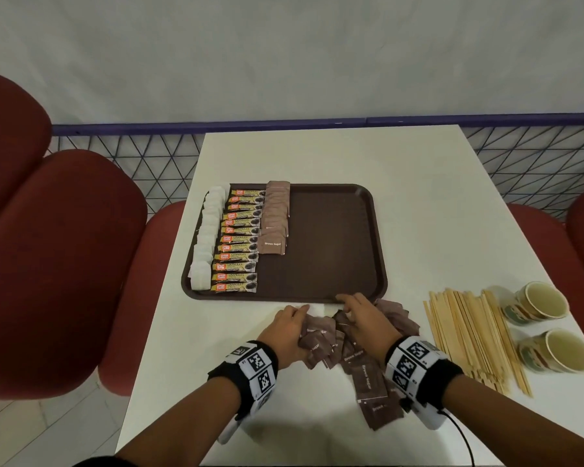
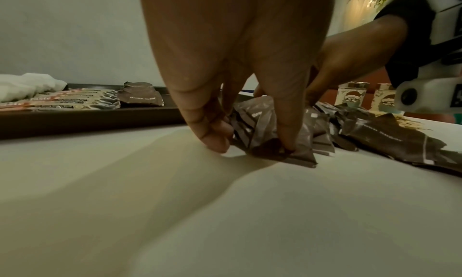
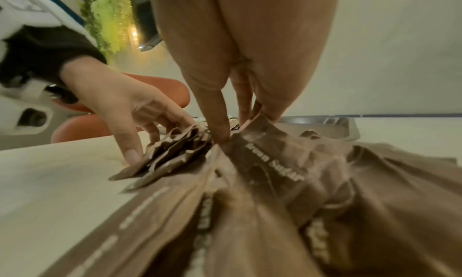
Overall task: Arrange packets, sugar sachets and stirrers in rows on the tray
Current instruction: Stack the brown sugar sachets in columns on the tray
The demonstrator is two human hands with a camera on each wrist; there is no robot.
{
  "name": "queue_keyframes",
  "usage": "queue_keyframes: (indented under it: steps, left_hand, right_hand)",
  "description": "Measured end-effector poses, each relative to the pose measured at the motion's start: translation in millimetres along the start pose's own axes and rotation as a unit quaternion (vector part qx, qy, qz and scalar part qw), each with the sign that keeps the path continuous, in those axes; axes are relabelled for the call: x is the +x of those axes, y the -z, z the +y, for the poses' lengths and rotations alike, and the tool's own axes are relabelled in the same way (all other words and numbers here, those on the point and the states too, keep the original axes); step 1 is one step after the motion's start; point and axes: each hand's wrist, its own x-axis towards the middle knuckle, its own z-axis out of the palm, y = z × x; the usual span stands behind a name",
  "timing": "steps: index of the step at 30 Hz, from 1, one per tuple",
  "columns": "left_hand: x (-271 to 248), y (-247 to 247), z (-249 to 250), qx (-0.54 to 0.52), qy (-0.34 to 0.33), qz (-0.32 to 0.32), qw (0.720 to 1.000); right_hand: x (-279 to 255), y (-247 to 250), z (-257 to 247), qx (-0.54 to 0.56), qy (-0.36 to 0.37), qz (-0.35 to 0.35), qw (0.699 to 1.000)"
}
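Left hand (image 1: 285, 332) pinches a bunch of brown sugar sachets (image 1: 321, 338) between thumb and curled fingers; right hand (image 1: 363, 320) presses bent fingers into the same loose pile, its grip not discernible. Pile lies on white table (image 1: 418, 203) just in front of brown tray (image 1: 334, 237). Tray's left part carries rows: white packets (image 1: 204, 241), coffee sticks (image 1: 238, 247), brown sachet row (image 1: 275, 217). Wooden stirrers (image 1: 469, 335) and two paper cups (image 1: 547, 328) lie right of the pile. Red chairs (image 1: 58, 257), mesh railing (image 1: 149, 163), grey wall beyond. Right wrist view blurred; sachets partly hidden under the wrist.
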Motion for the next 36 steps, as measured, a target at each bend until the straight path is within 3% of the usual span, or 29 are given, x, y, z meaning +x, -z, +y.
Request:
queue_keyframes:
  steps: [7,12,18,25,32,36]
  left_hand:
    - [4.9,-4.7,-4.1,-0.044,-0.02,0.044,0.998]
    - [4.8,-5.3,-5.2,-0.086,-0.043,0.063,0.993]
    - [0.7,-5.2,-2.7,-0.15,-0.067,0.087,0.983]
    - [-2.2,-10.0,-4.8,-0.211,-0.049,0.091,0.972]
    - [-6.0,-7.2,-2.4,-0.329,-0.053,0.102,0.937]
    - [-12.2,-1.1,-10.4,-0.331,-0.061,0.122,0.934]
  right_hand:
    - [7.0,1.1,-2.2,0.094,-0.01,0.013,0.995]
    - [2.3,6.0,-5.0,-0.003,-0.027,-0.077,0.997]
    - [1.3,6.3,-30.4,0.103,-0.015,-0.119,0.987]
    - [8.6,-4.6,-31.7,-0.028,-0.016,-0.196,0.98]
    - [19.7,-14.6,-34.7,-0.052,-0.006,-0.148,0.988]
    - [23.8,-13.2,-33.2,0.027,0.004,-0.135,0.99]
